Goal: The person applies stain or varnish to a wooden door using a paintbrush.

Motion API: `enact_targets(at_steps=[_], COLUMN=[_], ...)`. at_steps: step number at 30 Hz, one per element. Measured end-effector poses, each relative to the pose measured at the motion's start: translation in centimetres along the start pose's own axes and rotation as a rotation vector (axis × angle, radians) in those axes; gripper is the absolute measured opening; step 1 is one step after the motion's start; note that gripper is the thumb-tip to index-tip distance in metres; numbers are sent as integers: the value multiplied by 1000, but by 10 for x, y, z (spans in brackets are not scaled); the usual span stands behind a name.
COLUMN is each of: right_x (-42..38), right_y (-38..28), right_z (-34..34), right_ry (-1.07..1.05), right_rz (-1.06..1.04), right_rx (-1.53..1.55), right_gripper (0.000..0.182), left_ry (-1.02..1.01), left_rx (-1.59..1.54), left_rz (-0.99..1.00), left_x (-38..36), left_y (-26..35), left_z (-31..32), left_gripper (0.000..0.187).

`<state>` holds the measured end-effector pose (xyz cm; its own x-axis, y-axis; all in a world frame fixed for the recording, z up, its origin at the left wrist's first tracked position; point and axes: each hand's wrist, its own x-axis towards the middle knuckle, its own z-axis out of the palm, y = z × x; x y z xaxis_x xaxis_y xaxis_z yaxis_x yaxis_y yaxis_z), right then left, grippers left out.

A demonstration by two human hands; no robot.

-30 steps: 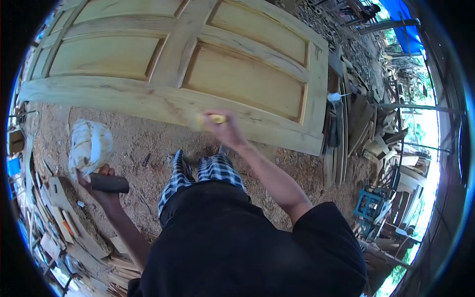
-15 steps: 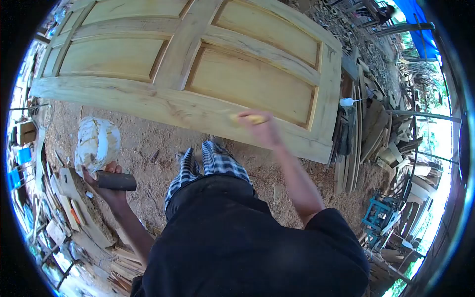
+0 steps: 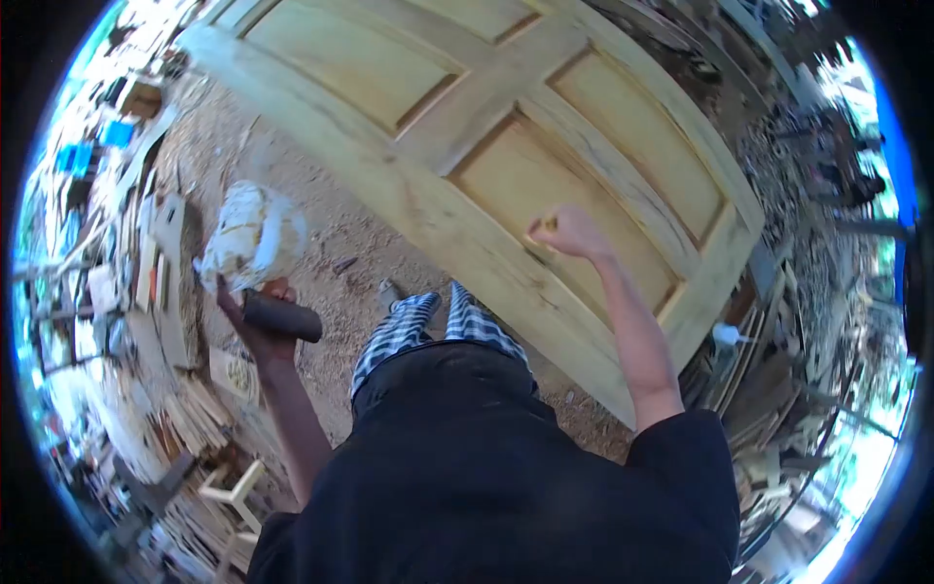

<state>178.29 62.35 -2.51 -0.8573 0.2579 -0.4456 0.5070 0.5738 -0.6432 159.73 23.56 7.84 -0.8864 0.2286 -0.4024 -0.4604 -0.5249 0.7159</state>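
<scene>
My left hand (image 3: 265,336) is closed around a dark brown cylinder (image 3: 282,316), out to the left of my body. Just beyond its fingers is a white plastic bag (image 3: 255,234) with yellowish contents, overlapping the fingertips in this view. My right hand (image 3: 576,234) forms a fist over the lower panel of a pale wooden panel door (image 3: 428,209). A small yellowish piece (image 3: 551,224) shows between its fingers; I cannot tell what it is. The door lies flat in front of me, with raised frame rails around several recessed panels.
Sawdust-covered ground (image 3: 336,229) lies between me and the door. Wood offcuts and boards (image 3: 170,282) are piled on the left. A white bottle (image 3: 728,334) rests by stacked planks (image 3: 769,384) on the right. Shavings litter the ground beyond the door.
The view has turned, so the door now slants down to the right. My right hand has moved from the door's near edge rail to over a panel. The left hand still holds the cylinder.
</scene>
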Motion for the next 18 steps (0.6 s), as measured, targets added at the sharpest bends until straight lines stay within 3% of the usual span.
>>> enact_targets(at_steps=[3,5,6,8,9,11,14,18], right_x=[64,67,70,85,89,92,101,123], right_y=[-50,-70,-69,-59,-49,-32,-39,-70], right_z=[23,27,28,17,7,-17,-15,33], right_ry=[145,267,254,193,185,396,520,493], right_rz=[-176,-246,-255,-282,-288,-281,-104,-320], right_rx=[-97,215,206,817,814,315,31,-92], right_gripper=[18,15,15,15,15,15,15,15], left_ry=[92,132,158,153,132,154,146,200], left_rx=[-60,-85,-102,-88,-70,-83,-93,-154], left_rz=[-14,-8,-18,12,37,48,65,70], left_x=[-22,-28,-31,-32,-33,-29,-24,-13], left_y=[-9,-14,-15,-12,-10,-5,0,0], left_z=[2,-12,-17,-8,-7,-17,-23,-29], left_gripper=[56,58,59,60,61,62,63,61])
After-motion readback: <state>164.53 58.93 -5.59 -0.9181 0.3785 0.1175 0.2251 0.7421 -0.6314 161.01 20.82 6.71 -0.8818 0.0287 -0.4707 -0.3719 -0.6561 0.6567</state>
